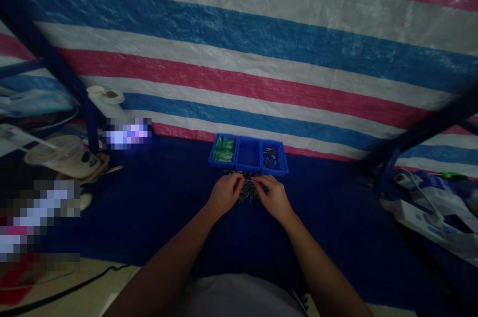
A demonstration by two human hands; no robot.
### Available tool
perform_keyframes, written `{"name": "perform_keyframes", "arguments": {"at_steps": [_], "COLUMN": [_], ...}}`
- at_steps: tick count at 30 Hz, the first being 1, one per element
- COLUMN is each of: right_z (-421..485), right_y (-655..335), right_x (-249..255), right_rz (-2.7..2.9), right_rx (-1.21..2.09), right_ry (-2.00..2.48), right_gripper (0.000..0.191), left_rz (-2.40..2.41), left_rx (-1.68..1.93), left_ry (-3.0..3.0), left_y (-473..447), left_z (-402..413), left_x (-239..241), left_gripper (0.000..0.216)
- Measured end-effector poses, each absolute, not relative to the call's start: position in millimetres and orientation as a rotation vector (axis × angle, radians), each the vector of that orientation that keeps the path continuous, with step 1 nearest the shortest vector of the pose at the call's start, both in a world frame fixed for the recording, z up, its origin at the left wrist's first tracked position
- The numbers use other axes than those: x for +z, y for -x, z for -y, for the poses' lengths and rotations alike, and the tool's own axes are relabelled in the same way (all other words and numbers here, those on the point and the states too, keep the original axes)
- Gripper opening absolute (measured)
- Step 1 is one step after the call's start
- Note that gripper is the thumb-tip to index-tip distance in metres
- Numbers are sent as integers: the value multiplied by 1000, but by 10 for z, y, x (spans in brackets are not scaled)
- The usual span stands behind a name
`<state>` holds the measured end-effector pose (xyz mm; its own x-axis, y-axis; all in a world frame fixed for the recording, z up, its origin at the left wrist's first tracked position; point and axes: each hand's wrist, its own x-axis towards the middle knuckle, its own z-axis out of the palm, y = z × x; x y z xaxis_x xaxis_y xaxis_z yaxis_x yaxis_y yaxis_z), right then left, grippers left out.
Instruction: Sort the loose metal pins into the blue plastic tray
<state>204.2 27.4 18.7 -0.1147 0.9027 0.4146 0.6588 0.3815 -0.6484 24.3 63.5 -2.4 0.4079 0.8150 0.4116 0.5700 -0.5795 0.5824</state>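
A heap of small thin metal pins lies on a dark blue cloth just in front of three small blue trays. My left hand rests on the heap's left side with fingers curled and pinched. My right hand rests on its right side, fingers also curled. What each pinch holds is too small to make out. The left tray holds green pieces, the middle tray looks nearly bare, and the right tray holds several dark pins.
A striped red, white and blue tarpaulin hangs behind. A lidded drink cup with a straw lies at the left. Dark blue frame posts stand at both sides. A white power strip and packets lie at the right.
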Motion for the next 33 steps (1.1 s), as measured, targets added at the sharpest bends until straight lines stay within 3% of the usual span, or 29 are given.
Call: {"name": "perform_keyframes", "arguments": {"at_steps": [33], "right_z": [-248], "right_y": [-1980], "right_x": [134], "right_rz": [1803], "right_rx": [380], "right_ry": [1344], "right_gripper": [20], "left_rz": [-1188], "left_rx": [926], "left_ry": [-2223], "left_y": [-259], "left_z": [-637], "left_x": [-2], "left_gripper": [17]}}
